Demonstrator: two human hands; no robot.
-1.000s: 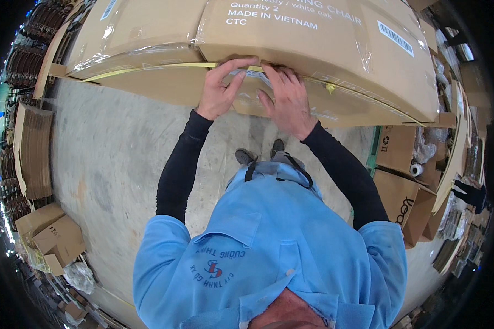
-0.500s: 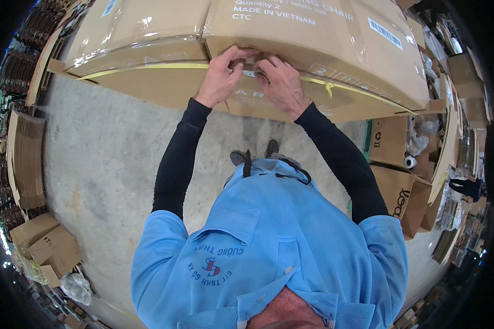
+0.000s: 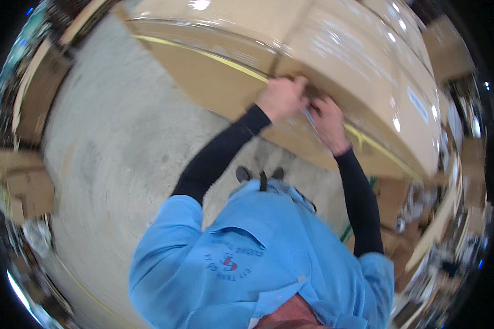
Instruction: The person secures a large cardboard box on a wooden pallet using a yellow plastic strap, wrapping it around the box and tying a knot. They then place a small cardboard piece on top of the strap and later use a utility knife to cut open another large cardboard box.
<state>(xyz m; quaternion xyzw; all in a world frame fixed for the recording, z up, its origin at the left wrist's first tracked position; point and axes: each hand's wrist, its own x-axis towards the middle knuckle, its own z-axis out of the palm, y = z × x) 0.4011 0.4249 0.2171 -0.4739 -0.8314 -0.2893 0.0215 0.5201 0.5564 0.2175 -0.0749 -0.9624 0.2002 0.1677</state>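
Note:
Large cardboard cartons wrapped in clear film are stacked in front of me, the upper carton [image 3: 340, 60] resting over the lower carton [image 3: 197, 79]. A yellow strap [image 3: 225, 61] runs along their front side near the seam. My left hand [image 3: 282, 98] is closed on the strap, fingers curled near a vertical gap in the upper cartons. Just right of it, my right hand [image 3: 329, 120] is also closed at the strap, fingertips bent inward. Motion blur and the fingers hide the exact spot they hold. Something whitish shows between the hands, too smeared to name.
Grey concrete floor [image 3: 115, 137] lies below and left. Brown boards [image 3: 38, 93] stand at the left, with a cardboard box [image 3: 30, 186] and crumpled plastic [image 3: 37, 236] nearer me. Right of the stack are an open carton [image 3: 391, 203] and plastic wrap [image 3: 417, 203].
The whole view has turned, so the stack now slants down to the right. Both hands appear further right and lower, closer together, still at the strap.

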